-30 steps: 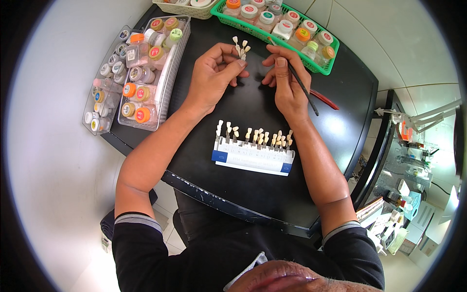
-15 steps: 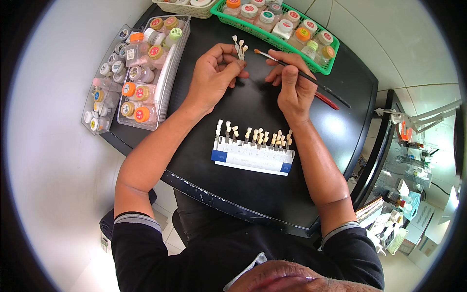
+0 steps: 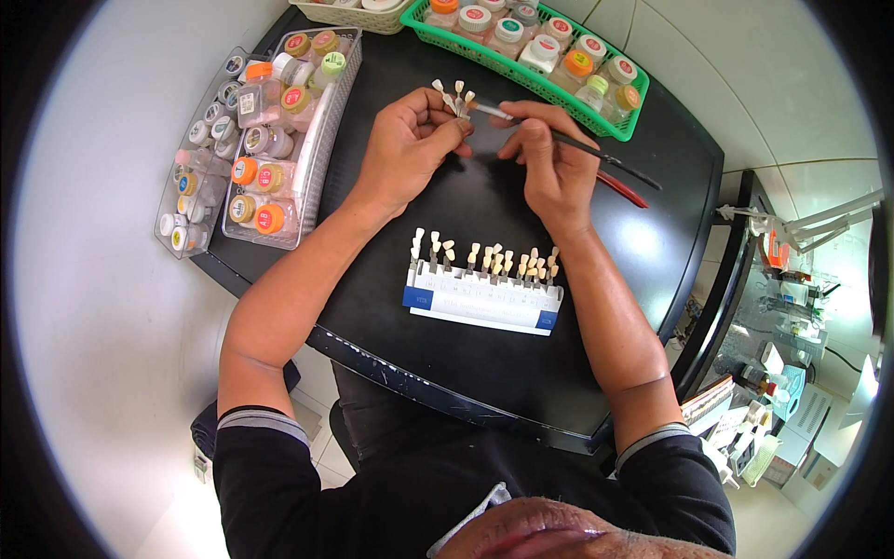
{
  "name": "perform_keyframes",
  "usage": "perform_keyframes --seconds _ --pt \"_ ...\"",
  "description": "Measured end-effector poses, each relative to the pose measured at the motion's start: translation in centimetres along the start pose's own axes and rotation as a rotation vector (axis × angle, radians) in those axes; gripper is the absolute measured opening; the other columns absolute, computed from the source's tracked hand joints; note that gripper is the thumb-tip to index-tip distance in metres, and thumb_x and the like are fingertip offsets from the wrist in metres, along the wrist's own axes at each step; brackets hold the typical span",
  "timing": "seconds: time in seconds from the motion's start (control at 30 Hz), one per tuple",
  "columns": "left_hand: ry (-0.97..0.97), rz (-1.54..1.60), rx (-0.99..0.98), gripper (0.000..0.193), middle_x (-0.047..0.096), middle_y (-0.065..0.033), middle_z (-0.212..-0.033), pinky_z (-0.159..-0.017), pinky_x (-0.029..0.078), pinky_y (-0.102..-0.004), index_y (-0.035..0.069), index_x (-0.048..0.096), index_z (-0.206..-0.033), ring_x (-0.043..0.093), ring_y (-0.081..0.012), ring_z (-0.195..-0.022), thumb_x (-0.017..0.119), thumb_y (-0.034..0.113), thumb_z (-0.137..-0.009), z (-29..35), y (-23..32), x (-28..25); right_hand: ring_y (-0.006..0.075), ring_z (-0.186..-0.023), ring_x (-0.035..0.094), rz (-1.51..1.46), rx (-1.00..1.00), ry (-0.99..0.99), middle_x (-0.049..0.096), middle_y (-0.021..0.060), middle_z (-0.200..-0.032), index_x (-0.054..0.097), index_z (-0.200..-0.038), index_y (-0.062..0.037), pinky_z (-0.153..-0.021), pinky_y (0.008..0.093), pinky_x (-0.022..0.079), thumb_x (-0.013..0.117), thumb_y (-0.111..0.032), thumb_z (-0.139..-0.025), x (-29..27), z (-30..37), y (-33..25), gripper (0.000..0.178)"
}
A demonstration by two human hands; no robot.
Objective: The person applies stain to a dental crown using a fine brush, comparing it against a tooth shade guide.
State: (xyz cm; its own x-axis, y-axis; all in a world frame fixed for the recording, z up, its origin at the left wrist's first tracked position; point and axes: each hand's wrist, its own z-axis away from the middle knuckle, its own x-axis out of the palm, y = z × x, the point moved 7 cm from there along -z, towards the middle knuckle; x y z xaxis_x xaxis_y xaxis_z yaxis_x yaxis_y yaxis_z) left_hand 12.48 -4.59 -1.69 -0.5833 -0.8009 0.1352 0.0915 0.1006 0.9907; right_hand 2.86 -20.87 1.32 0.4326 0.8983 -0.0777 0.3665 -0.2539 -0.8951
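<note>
My left hand (image 3: 408, 144) pinches a small fan of tooth shade tabs (image 3: 459, 100), their pale tooth-shaped heads pointing up and away. Between the fingers of my right hand (image 3: 562, 177) sits a thin dark-handled brush (image 3: 601, 153). Its brown bristles are right beside the shade tabs; whether they touch I cannot tell. A red handle (image 3: 622, 189) shows just right of my right hand, its other end hidden. Nearer to me on the black table stands a white shade guide holder (image 3: 480, 307) with blue ends and several tooth tabs upright in it.
Clear plastic baskets (image 3: 321, 154) of capped jars stand along the left edge of the black table (image 3: 447, 377). At the back is a green basket (image 3: 521, 76) with more jars, next to a cream basket (image 3: 349, 16). A cluttered dark side surface (image 3: 736, 345) lies to the right.
My right hand has moved slightly left, bringing the brush tip from a short gap away to right beside the shade tabs. The tabs in my left hand are fanned a little wider.
</note>
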Motion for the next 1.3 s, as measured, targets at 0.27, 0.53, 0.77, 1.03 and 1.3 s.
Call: perform_keyframes --seconds 0.27,0.53,0.77,1.03,1.3 --pt "-0.026 -0.001 -0.025 0.014 0.073 -0.0043 -0.094 -0.055 0.038 -0.0186 0.001 0.072 -0.112 0.07 -0.0079 -0.078 0.075 0.008 -0.101 0.0 -0.2 0.0 0.0097 -0.073 0.069 0.062 -0.021 -0.029 0.082 0.0107 -0.101 0.076 -0.122 0.0016 -0.066 0.024 0.056 0.064 -0.019 -0.115 0.3 -0.1 -0.2 0.025" --pt "-0.028 -0.011 -0.017 0.012 0.074 -0.0046 -0.096 -0.056 0.038 -0.0186 0.002 0.072 -0.111 0.07 -0.0075 -0.078 0.074 0.009 -0.101 0.1 -0.2 0.0 0.0101 -0.074 0.07 -0.007 0.012 0.072 0.082 0.0101 -0.1 0.076 -0.12 0.0022 -0.066 0.0243 0.057 0.064 -0.02 -0.115 -0.6 0.0 0.2 0.026" --pt "-0.029 -0.027 -0.016 0.012 0.074 -0.0041 -0.096 -0.063 0.045 -0.0191 0.002 0.072 -0.111 0.07 -0.0084 -0.08 0.074 0.01 -0.103 0.1 -0.1 0.2 0.0105 -0.075 0.07 -0.001 -0.006 0.052 0.082 0.0105 -0.1 0.076 -0.12 0.0027 -0.066 0.0255 0.058 0.064 -0.022 -0.115 -0.4 0.0 0.1 0.028" --pt "-0.008 -0.028 -0.004 0.016 0.073 -0.0051 -0.099 -0.071 0.052 -0.0221 0.001 0.07 -0.116 0.074 -0.013 -0.083 0.075 0.008 -0.102 -0.1 -0.5 0.0 0.0099 -0.073 0.069 0.006 0.008 0.032 0.081 0.0119 -0.101 0.075 -0.122 0.0032 -0.064 0.0239 0.055 0.062 -0.023 -0.117 -0.3 -0.2 0.1 0.03" --pt "-0.013 -0.029 0.0 0.015 0.072 -0.0048 -0.098 -0.073 0.054 -0.0229 0.001 0.069 -0.115 0.073 -0.0129 -0.083 0.076 0.006 -0.102 -0.1 -0.5 -0.2 0.0091 -0.071 0.067 -0.018 0.026 0.047 0.08 0.0113 -0.099 0.075 -0.124 0.0025 -0.063 0.0231 0.052 0.061 -0.025 -0.117 -0.3 -0.1 0.5 0.031"
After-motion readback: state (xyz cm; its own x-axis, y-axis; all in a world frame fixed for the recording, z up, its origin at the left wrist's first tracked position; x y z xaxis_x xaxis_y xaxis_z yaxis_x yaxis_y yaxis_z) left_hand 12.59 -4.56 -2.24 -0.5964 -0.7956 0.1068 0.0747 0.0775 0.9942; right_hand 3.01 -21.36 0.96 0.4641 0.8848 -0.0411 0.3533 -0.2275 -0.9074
